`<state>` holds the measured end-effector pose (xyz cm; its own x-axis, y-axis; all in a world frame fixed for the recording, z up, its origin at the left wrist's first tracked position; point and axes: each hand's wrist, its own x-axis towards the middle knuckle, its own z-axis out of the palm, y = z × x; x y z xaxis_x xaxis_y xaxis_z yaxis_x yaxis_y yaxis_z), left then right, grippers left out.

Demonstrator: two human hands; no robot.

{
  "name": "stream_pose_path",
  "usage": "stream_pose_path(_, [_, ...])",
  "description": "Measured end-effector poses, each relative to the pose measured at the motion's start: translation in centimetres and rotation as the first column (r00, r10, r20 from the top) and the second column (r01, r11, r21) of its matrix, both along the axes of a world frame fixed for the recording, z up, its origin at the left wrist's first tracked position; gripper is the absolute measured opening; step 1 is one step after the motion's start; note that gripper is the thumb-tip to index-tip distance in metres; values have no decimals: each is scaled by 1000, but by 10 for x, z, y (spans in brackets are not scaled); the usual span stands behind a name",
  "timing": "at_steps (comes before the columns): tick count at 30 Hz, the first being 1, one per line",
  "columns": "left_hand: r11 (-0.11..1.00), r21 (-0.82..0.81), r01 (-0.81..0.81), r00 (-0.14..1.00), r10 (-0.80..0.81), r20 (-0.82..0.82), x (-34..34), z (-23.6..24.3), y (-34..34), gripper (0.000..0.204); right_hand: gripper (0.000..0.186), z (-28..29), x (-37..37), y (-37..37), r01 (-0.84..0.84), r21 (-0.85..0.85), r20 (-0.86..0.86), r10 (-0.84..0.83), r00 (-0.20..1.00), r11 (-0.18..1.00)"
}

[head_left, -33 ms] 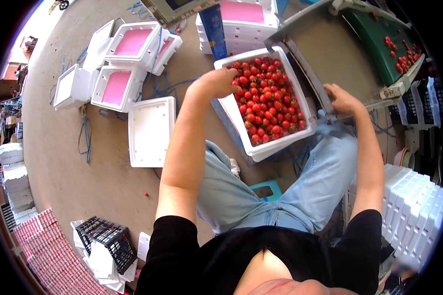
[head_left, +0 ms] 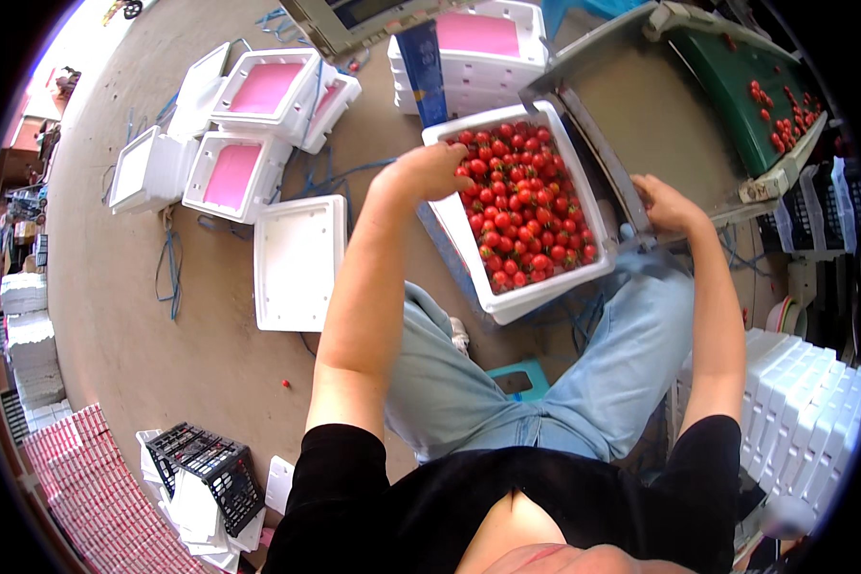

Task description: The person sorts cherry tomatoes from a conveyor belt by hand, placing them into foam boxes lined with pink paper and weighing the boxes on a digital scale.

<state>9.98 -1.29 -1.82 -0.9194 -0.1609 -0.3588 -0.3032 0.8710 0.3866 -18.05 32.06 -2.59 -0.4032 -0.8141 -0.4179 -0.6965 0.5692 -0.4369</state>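
A white foam box [head_left: 598,247] in front of me is filled with red cherry tomatoes [head_left: 526,206]. Over its upper left rim reaches my left hand [head_left: 435,170], fingers apart and touching the tomatoes at that edge; no tomato is clearly held. My right hand [head_left: 668,204] has its fingers curled on the metal edge [head_left: 607,153] of a sorting chute [head_left: 674,110] to the right of the box. The fingertips there are partly hidden. On the chute's green belt [head_left: 737,91], more cherry tomatoes [head_left: 789,120] lie at the far right.
White foam boxes with pink liners [head_left: 230,174] stand at the left, near a white lid [head_left: 301,263]. Blue straps [head_left: 172,277] trail on the floor. A black crate [head_left: 210,469] lies lower left, white foam lids [head_left: 799,411] are stacked lower right. A scale-like device [head_left: 354,19] hangs over the top.
The whole view has shifted slightly, so things appear a little lower. Both hands keep nearly the same places at the box and the chute edge.
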Motion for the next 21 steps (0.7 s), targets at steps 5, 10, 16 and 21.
stream_pose_path(5, [1000, -14, -28, 995, 29, 90, -3, 8, 4, 57, 51, 14, 4, -9, 10, 25, 112, -13, 994, 1000])
stream_pose_path(10, [998, 2, -57, 997, 57, 52, 0, 4, 4, 57, 37, 32, 15, -37, 39, 338, 54, -61, 997, 940])
stream_pose_path(16, [996, 29, -81, 995, 79, 59, 5, 5, 0, 56, 23, 28, 1, -30, 89, 379, 246, -193, 950, 921])
stream_pose_path(21, [996, 20, -83, 995, 82, 56, 8, 8, 0, 55, 30, 27, -3, -24, 214, 395, 365, -366, 856, 893])
